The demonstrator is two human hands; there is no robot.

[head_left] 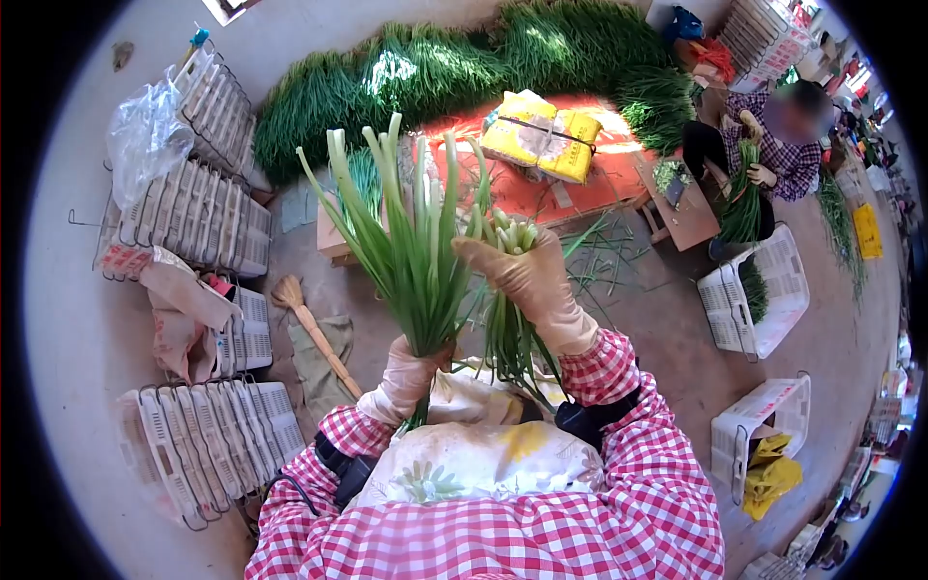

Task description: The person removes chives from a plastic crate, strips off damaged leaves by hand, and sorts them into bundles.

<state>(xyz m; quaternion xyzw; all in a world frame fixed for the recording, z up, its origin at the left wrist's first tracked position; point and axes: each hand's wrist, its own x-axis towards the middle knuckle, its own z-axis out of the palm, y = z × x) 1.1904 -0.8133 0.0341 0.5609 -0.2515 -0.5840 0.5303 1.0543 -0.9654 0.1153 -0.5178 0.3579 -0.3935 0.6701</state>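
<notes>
My left hand [401, 379], in a pale glove, is closed round a bunch of green chives [425, 280]. Its stalks fan out upward with pale ends towards the camera. Just to the right, my gloved right hand [537, 285] is closed on a smaller bunch of chives [510, 324]. Pale stem ends stick out above these fingers, and the green leaves hang below towards my lap. A stained, flower-patterned apron [474, 462] covers my lap.
Chives are heaped [425, 72] along the back wall beside a red mat [522, 198] with yellow packages [543, 137]. Crates [217, 425] are stacked at left, near a broom [319, 333]. At right, a co-worker [773, 155] holds chives behind a white crate [773, 300].
</notes>
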